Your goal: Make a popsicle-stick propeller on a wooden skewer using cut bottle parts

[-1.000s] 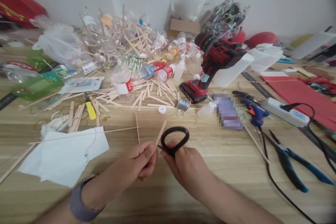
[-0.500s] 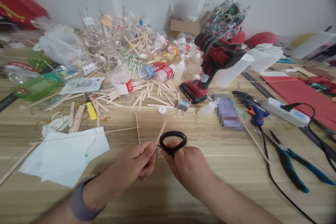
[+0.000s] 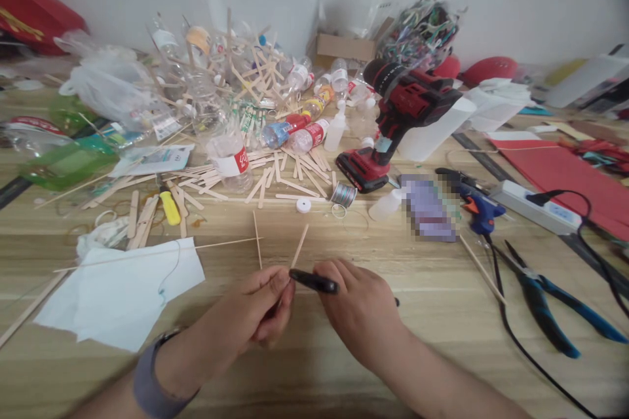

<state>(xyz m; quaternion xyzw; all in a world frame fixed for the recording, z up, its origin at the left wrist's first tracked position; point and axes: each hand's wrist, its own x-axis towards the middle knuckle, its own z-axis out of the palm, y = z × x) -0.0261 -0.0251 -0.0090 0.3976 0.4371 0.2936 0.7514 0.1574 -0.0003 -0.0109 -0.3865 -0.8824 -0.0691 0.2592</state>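
Note:
My left hand (image 3: 268, 301) is closed on a wooden craft stick (image 3: 299, 243), which points up and away from the fingers, its narrow side toward me. In my right hand (image 3: 356, 304) is a pair of black-handled scissors (image 3: 317, 281). One handle loop shows edge-on and reaches to the craft stick beside my left fingertips; the blades are hidden. A thin wooden skewer (image 3: 257, 239) rises just beyond my left hand; I cannot tell whether the fingers touch it. It crosses a longer skewer (image 3: 216, 245) that runs over white paper (image 3: 122, 294).
Loose craft sticks and plastic bottles (image 3: 230, 163) crowd the back. A red cordless drill (image 3: 393, 124) stands behind a thread spool (image 3: 343, 194). To the right are a blue glue gun (image 3: 484, 213), pliers (image 3: 540, 301), cables and a power strip (image 3: 535, 209). A yellow-handled screwdriver (image 3: 170, 206) lies left.
My right hand has turned, so the scissors' loop has gone from a full ring to edge-on. The craft stick has turned from its flat face toward its narrow side.

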